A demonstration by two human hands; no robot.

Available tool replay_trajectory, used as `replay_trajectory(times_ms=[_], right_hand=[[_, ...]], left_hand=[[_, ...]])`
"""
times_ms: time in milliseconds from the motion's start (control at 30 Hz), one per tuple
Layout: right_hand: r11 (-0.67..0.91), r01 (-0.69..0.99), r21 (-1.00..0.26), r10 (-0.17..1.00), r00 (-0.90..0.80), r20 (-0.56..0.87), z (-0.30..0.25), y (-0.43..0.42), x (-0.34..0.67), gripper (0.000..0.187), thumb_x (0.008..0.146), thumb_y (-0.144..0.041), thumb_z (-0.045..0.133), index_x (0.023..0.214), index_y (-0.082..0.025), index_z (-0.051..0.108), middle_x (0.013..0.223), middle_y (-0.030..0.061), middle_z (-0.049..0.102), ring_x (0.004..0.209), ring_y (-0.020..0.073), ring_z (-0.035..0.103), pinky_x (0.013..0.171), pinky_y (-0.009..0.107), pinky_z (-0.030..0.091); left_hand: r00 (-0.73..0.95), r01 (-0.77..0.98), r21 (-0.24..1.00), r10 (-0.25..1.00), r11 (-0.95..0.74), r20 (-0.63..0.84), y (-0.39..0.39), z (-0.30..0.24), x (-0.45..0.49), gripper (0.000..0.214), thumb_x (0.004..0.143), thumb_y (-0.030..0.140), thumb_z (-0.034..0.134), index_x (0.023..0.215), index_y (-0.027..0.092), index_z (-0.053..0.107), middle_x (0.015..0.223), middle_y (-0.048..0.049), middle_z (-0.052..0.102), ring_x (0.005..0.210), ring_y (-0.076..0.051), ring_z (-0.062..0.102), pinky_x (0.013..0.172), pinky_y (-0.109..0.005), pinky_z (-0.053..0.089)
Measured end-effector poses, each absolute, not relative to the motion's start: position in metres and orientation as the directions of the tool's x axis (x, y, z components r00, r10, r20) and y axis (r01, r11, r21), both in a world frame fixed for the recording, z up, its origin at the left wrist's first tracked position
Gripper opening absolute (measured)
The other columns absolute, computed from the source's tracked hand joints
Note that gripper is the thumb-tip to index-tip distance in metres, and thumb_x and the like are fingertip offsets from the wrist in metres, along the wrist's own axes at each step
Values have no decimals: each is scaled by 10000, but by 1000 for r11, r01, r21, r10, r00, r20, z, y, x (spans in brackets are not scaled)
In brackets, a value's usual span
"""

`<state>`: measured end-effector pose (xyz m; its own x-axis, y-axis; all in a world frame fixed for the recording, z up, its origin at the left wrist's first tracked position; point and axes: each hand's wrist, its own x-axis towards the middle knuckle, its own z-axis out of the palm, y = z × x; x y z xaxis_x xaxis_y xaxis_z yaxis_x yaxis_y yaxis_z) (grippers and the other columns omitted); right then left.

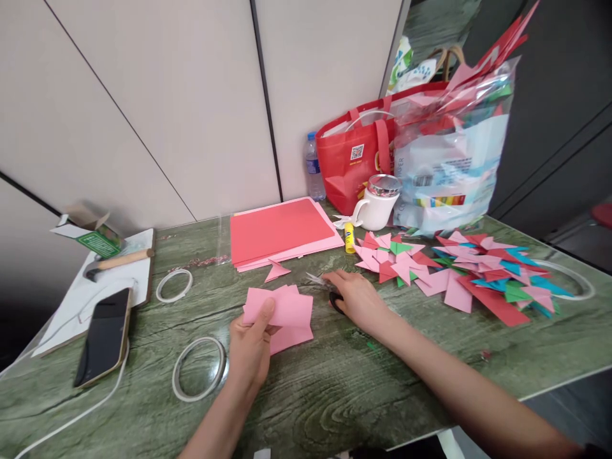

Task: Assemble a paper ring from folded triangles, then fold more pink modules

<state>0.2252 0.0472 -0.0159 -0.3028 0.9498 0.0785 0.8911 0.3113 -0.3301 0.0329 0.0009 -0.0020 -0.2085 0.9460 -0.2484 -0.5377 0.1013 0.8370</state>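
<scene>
The left hand (251, 347) pinches pink paper (291, 309) above the bench (335, 408), its longer side running left to right. Scissors (316, 280) at the right hand (361, 301) point leftward and slightly away; fingers partly cover them, so whether it grips cannot be told. The green, wood-grained bench meets pale wall panels (143, 95).

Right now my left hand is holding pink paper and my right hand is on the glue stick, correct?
Not quite: your right hand is on the scissors, not the glue stick, as the head view shows. Your left hand does hold pink paper.
</scene>
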Motion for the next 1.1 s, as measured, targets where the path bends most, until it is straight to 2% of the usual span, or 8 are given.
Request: replay_trajectory(times_ms=[200,367,467,533,600,667,800,1100], right_hand=[[417,847,-330,904,-425,49,-8,47,229,382,698,-59,569,1061,-182,573,1013,76,635,898,219,600,787,312,407],[374,900,-223,928,-363,89,-5,44,231,270,700,-30,562,925,-173,608,928,86,669,854,259,615,899,467,333],[334,799,-500,940,-243,238,-7,42,224,120,779,-123,535,872,-179,586,884,82,665,868,243,606,889,458,361],[306,503,-809,952,-167,256,-12,38,214,102,814,-251,528,897,-192,535,899,69,646,851,202,609,796,368,446],[145,126,-981,971,-207,117,-17,32,201,247,763,-323,589,935,-208,454,902,48,627,771,166,621,701,313,491],[-71,-93,-993,946,-322,-37,-22,24,189,419,679,-331,669,990,-215,412,840,21,621,703,155,626,641,295,507],[-299,-230,-926,916,-340,-212,-22,9,170,578,558,-280,752,1024,-197,420,741,-10,619,621,153,622,632,328,531],[-284,-267,-921,956,-150,-252,-12,-1,154,493,503,-193,731,935,-152,497,719,-8,603,596,150,587,583,311,529]], left_hand=[[-195,-557,824,948,106,-253,0,-1,34,192,486,150,796,655,119,710,662,-58,718,680,-199,664,653,-299,541],[-224,-571,816,939,91,-262,1,-3,33,170,479,137,796,623,123,707,647,-50,712,652,-177,655,664,-287,531],[-227,-572,816,941,80,-251,1,-5,33,156,486,140,794,612,123,704,640,-46,708,656,-172,652,673,-278,523],[-222,-567,820,944,79,-244,1,-6,33,154,486,143,795,604,119,700,625,-44,702,657,-173,650,671,-274,519],[-202,-562,822,949,89,-241,0,-8,35,159,495,150,794,617,112,699,624,-46,698,668,-180,649,663,-276,517],[-173,-560,822,956,102,-236,-1,-10,37,170,518,166,787,653,109,702,637,-48,698,680,-185,648,650,-278,515],[-146,-539,837,967,100,-209,-5,-14,42,174,568,210,768,685,103,698,644,-48,691,659,-178,638,614,-273,509],[-183,-534,841,959,89,-217,-13,-11,45,219,576,287,766,630,97,670,579,-43,662,564,-147,605,546,-256,500]])
